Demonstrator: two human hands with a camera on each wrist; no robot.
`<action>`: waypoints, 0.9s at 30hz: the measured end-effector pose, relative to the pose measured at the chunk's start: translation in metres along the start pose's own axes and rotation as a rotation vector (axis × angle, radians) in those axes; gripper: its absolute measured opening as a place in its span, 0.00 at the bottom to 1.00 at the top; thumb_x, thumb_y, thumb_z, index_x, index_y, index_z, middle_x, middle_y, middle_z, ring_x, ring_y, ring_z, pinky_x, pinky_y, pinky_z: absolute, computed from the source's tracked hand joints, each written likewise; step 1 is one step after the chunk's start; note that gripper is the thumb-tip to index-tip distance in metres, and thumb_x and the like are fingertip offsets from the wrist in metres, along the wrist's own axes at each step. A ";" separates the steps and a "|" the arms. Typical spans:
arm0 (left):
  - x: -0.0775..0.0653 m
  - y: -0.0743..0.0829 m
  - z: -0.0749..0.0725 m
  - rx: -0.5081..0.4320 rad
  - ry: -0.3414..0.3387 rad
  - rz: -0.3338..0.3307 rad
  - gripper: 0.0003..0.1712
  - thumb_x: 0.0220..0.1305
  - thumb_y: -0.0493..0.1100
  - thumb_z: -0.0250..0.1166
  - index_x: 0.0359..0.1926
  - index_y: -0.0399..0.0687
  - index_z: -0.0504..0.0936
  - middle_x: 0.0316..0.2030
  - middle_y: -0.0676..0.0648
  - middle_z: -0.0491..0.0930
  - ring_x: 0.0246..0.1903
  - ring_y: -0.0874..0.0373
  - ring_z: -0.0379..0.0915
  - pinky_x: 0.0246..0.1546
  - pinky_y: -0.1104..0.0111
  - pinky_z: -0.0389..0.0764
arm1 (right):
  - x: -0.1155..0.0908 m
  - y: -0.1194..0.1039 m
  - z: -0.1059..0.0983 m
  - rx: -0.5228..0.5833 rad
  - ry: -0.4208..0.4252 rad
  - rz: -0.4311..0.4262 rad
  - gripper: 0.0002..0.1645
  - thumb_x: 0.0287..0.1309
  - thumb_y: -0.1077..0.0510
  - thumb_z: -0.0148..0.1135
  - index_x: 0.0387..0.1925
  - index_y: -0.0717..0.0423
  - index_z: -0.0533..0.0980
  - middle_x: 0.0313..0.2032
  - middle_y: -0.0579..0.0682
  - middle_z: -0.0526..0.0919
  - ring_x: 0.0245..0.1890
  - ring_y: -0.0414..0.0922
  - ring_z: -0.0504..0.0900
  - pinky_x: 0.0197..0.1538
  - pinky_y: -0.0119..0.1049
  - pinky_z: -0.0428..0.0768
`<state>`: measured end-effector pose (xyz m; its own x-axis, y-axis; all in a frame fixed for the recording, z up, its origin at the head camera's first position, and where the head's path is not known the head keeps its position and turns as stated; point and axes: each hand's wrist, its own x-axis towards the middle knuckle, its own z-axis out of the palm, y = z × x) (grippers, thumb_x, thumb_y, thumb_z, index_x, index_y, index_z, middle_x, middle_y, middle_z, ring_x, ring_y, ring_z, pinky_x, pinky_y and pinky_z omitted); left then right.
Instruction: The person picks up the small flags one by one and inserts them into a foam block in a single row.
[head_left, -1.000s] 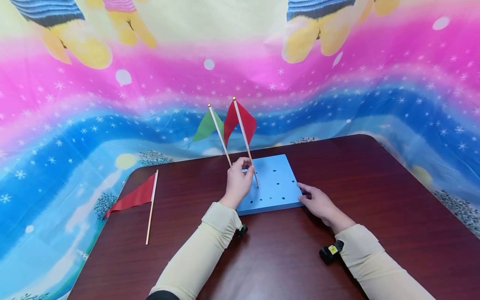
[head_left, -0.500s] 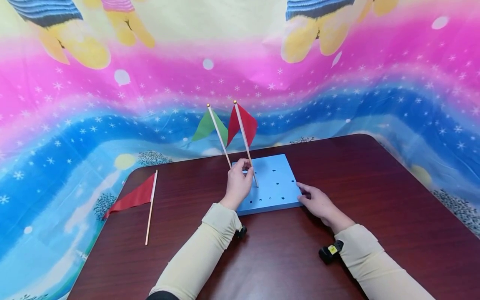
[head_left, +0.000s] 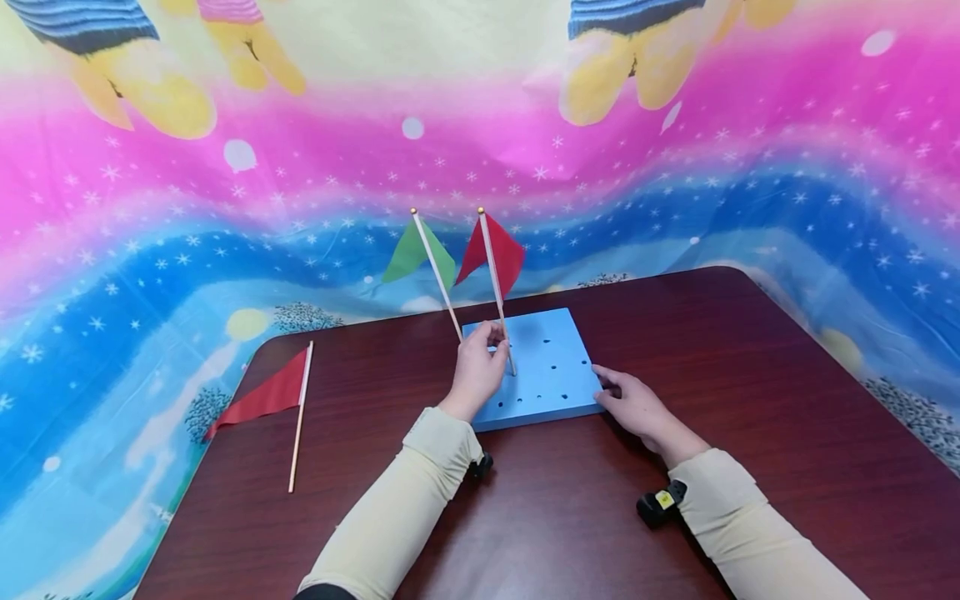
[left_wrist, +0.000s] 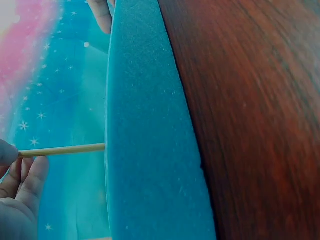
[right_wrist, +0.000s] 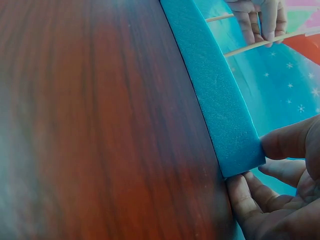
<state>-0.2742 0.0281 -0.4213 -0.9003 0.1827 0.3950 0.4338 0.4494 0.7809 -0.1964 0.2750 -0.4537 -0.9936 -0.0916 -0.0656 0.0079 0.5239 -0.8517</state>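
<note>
My left hand (head_left: 480, 367) pinches the stick of a red flag (head_left: 507, 258) between thumb and fingers. In the left wrist view that wooden stick (left_wrist: 65, 150) meets the top of the blue board, its lower end at the surface; how deep it sits cannot be told. Just left of it a green flag (head_left: 405, 254) stands tilted, its base hidden behind my left hand. Both are over a blue foam board (head_left: 534, 372) with several small holes. My right hand (head_left: 633, 404) holds the board's near right corner (right_wrist: 240, 160), thumb on the upper edge, fingers against the side.
Another red flag (head_left: 273, 392) lies on the brown table (head_left: 570, 517) to the left. A colourful printed cloth (head_left: 345, 150) hangs behind the table's back edge. Small black cameras (head_left: 660, 504) are strapped at the wrists.
The held red flag's top has tipped to the right and come down slightly, so its stick stands more upright. The green flag and my right hand stay nearly in place.
</note>
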 end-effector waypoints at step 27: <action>-0.026 -0.003 -0.040 -0.253 0.062 -0.026 0.15 0.78 0.38 0.55 0.58 0.33 0.74 0.48 0.36 0.79 0.48 0.39 0.80 0.50 0.55 0.84 | 0.001 0.000 0.001 -0.010 -0.001 0.012 0.34 0.75 0.64 0.53 0.77 0.69 0.57 0.68 0.73 0.67 0.65 0.66 0.70 0.66 0.60 0.71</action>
<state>-0.2510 -0.0129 -0.4141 -0.9109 0.1165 0.3958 0.4123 0.2189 0.8844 -0.1972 0.2738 -0.4546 -0.9933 -0.0866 -0.0764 0.0186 0.5332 -0.8458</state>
